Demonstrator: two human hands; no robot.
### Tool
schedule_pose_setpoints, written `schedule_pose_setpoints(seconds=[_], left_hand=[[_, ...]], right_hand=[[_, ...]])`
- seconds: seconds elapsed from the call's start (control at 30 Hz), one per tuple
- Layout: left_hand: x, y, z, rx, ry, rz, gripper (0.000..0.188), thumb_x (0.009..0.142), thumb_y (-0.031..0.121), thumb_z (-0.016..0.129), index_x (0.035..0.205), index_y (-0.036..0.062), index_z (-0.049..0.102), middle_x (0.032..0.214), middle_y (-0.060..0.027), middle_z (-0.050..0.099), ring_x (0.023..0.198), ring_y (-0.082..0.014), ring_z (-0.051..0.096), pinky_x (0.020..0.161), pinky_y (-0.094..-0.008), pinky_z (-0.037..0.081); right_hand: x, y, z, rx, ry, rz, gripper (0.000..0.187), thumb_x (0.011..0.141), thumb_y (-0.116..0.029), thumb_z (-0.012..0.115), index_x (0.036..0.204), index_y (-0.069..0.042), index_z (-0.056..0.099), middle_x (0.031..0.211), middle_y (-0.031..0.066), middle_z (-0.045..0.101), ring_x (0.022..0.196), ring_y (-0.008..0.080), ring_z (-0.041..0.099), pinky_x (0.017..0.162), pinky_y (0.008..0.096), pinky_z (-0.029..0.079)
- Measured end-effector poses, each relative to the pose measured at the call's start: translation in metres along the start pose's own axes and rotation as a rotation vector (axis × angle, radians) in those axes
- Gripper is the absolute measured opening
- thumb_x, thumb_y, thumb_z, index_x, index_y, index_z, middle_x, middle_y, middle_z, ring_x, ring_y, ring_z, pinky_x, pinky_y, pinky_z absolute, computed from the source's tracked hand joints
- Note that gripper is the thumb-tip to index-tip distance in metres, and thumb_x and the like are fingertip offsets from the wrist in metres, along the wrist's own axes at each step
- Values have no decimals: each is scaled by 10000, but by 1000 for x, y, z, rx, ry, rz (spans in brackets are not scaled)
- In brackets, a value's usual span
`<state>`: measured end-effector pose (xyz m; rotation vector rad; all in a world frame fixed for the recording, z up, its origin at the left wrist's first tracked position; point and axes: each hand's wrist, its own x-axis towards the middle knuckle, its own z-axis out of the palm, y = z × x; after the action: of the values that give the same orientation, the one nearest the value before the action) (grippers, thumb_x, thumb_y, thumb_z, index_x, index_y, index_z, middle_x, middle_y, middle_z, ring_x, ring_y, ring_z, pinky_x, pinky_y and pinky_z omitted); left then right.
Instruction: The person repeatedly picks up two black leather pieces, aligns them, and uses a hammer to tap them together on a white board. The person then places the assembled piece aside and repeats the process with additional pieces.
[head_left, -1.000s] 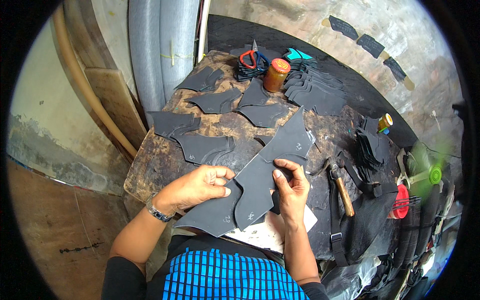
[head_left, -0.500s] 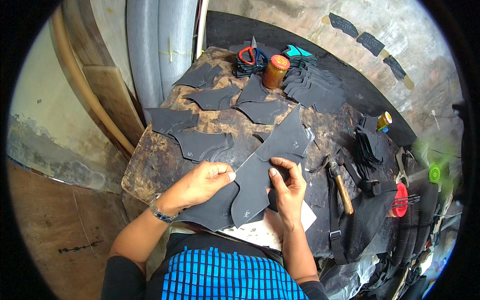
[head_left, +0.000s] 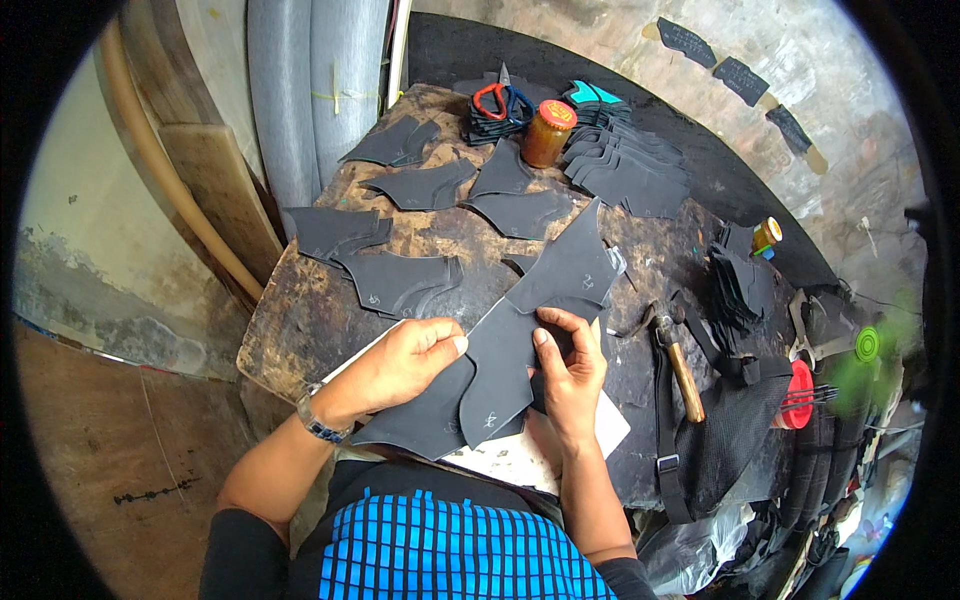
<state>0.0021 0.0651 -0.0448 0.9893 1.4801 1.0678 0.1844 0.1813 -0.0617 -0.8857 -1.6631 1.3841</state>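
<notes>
Both hands, left (head_left: 400,362) and right (head_left: 570,372), pinch matte black curved leather piece (head_left: 505,370) over scuffed wooden table (head_left: 300,320).

Single view: head-mounted fisheye, the left one of a side-by-side pair, looking steeply down and forward over the wearer's chest onto a worn worktable (head_left: 300,330). Close range: the forearms enter from the lower edge, and the left hand (head_left: 400,365) and right hand (head_left: 570,365) sit just below frame centre on a dark cut leather piece (head_left: 520,350). The table's far end, with an orange-lidded jar (head_left: 548,132), lies toward the top. Wall on the left, floor at lower left. Black circular vignette and strong barrel bending toward the rim. No second view, so no overlap to report.
</notes>
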Motion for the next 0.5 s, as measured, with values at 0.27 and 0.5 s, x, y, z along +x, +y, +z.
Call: schedule_pose_setpoints(seconds=[0.27,0.5], left_hand=[[-2,9,1,-195,-114,-106,194,920,50,689,1074,-2,582,942,-2,655,861,-40,581,731,-215,501],[-3,7,4,-224,-153,-59,379,857,-30,710,1186,-20,521,1062,-71,667,993,-121,633,847,-263,545]], right_hand=[[-2,2,0,-91,27,-83,180,949,-33,643,1127,-32,667,1105,47,551,773,48,579,558,181,511],[-3,-4,-5,-82,28,-106,202,914,15,651,1112,-17,678,1084,86,545,784,119,600,586,216,527]])
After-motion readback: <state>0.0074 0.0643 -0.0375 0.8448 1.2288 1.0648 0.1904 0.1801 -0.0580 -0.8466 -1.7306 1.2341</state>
